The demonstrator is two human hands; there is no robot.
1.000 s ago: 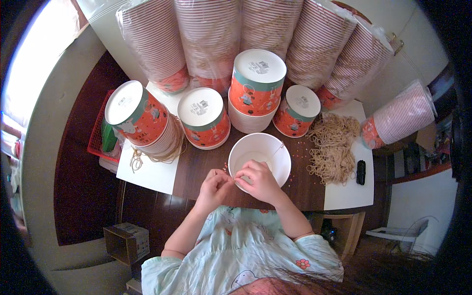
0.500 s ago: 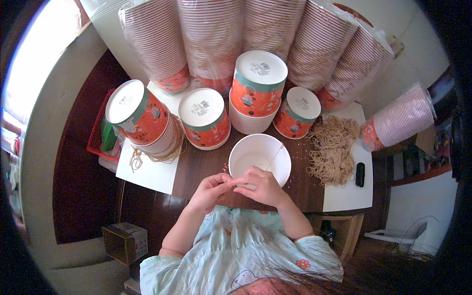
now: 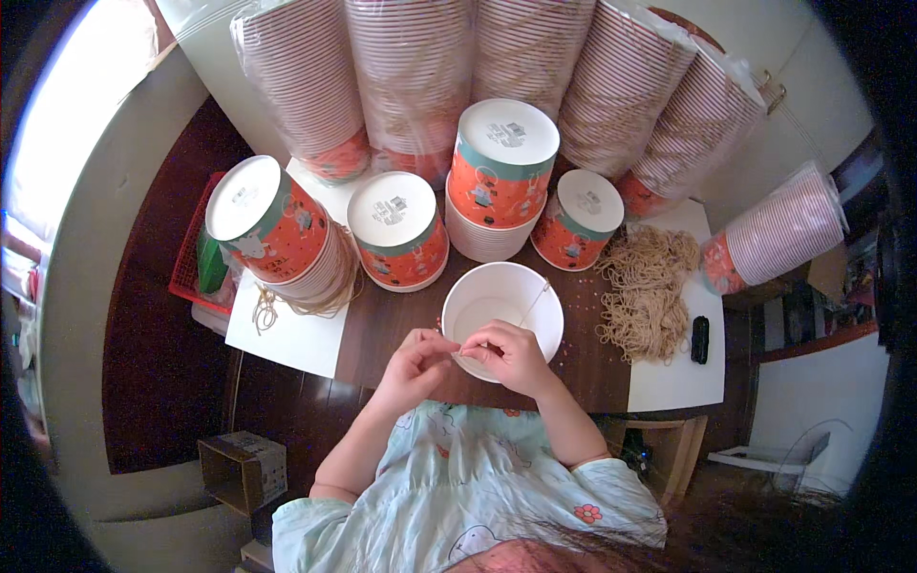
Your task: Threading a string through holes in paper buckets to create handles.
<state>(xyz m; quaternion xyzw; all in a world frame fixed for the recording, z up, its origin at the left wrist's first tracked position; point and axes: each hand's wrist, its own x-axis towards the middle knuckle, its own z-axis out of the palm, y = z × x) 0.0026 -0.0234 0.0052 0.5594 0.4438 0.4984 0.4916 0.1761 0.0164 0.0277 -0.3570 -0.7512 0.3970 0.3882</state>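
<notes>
An upright white paper bucket (image 3: 478,296) stands open side up before me, at the table's near edge. From a hole by its right rim a thin tan string (image 3: 535,301) runs down across the opening to my right hand (image 3: 511,358). That hand is closed in a pinch on the string, over the bucket's near rim. My left hand (image 3: 415,368) is also closed, its thumb and fingertips pressed together and meeting the right fingertips. What the left fingers hold is too small to make out.
Upside-down orange and green buckets (image 3: 396,234) stand behind, some stacked. Tall bagged stacks (image 3: 411,76) line the back. At right lie a heap of tan strings (image 3: 650,296) and a black object (image 3: 700,340). More strings (image 3: 330,286) hang around the left stack. Small reddish bits (image 3: 585,310) dot the tabletop.
My right fingers have curled in more, and both hands have shifted slightly. The white bucket has moved a touch to the left.
</notes>
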